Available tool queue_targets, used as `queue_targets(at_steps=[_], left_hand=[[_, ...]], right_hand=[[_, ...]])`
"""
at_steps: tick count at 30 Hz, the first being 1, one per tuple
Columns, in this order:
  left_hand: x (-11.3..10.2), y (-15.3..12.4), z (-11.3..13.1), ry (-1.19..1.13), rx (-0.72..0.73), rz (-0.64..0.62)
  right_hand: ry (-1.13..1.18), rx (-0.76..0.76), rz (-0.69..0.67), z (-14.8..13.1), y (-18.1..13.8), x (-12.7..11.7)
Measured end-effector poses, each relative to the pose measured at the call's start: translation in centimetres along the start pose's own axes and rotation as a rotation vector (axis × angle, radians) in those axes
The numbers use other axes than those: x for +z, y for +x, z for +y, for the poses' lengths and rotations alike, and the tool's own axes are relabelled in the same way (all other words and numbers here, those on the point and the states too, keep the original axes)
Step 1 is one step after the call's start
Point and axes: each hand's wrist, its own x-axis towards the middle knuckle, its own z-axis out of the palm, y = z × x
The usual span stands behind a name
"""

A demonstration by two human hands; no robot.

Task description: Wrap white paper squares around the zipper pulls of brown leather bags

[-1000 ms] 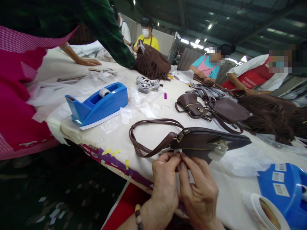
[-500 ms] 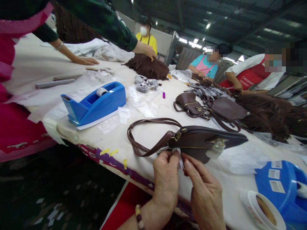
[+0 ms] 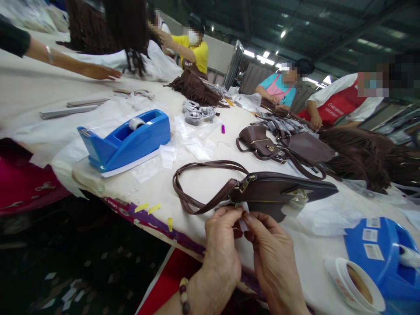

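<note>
— While pinched between the fingertips of both hands, not yet laid down anywhere: fair to say of the small white slip (image 3: 243, 221)?

— Fair. Held up just at the near edge of the brown bag (image 3: 278, 192), gripped on one side by the left hand (image 3: 221, 245), on the other by the right hand (image 3: 274, 258). Cannot tell whether touching the leather or just clear of it.

— And the bag itself?

— Lying flat on the counter (image 3: 33, 83), with the strap (image 3: 211, 165) looped out to the left and the clasp (image 3: 297, 202) already covered in clear film.

— So covered at the clasp, slip unplaced?

— Seems so, judging from this view. Blue tape dispenser (image 3: 126, 140) well off to the left, untouched. Roll of labels (image 3: 356, 282) near the right hand. More bags (image 3: 288, 148) further up the counter, beside other people at work.
</note>
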Motion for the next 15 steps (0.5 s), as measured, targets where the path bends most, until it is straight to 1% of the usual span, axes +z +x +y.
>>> queue_targets(at_steps=[3, 5, 6, 7, 9, 11, 12, 13, 15], left_hand=[[-0.1, 0.0, -0.1, 0.057, 0.048, -0.031], [0.0, 0.2, -0.2, 0.079, 0.074, -0.04], [0.0, 0.3, -0.2, 0.074, 0.08, -0.043], [0.0, 0.4, -0.1, 0.066, 0.081, -0.048], [0.1, 0.5, 0.1, 0.048, 0.079, -0.062], [0.1, 0.6, 0.5, 0.051, 0.085, -0.069], [0.1, 0.6, 0.7, 0.055, 0.087, -0.072], [0.0, 0.6, 0.9, 0.057, 0.082, -0.074], [-0.1, 0.6, 1.2, 0.057, 0.059, -0.066]], right_hand=[[-0.026, -0.033, 0.021, -0.1, 0.0, 0.5], [-0.141, -0.135, 0.038, -0.2, -0.2, 0.6], [-0.238, -0.22, 0.045, -0.2, -0.3, 0.6], [-0.351, -0.333, 0.053, -0.2, -0.4, 0.6], [-0.584, -0.62, 0.059, 0.1, -0.5, 0.3], [-0.755, -0.934, 0.038, 0.5, -0.4, -0.1], [-0.818, -1.066, 0.014, 0.7, -0.3, -0.4], [-0.871, -1.168, -0.016, 0.9, -0.2, -0.7], [-0.96, -1.285, -0.064, 1.1, 0.0, -1.2]])
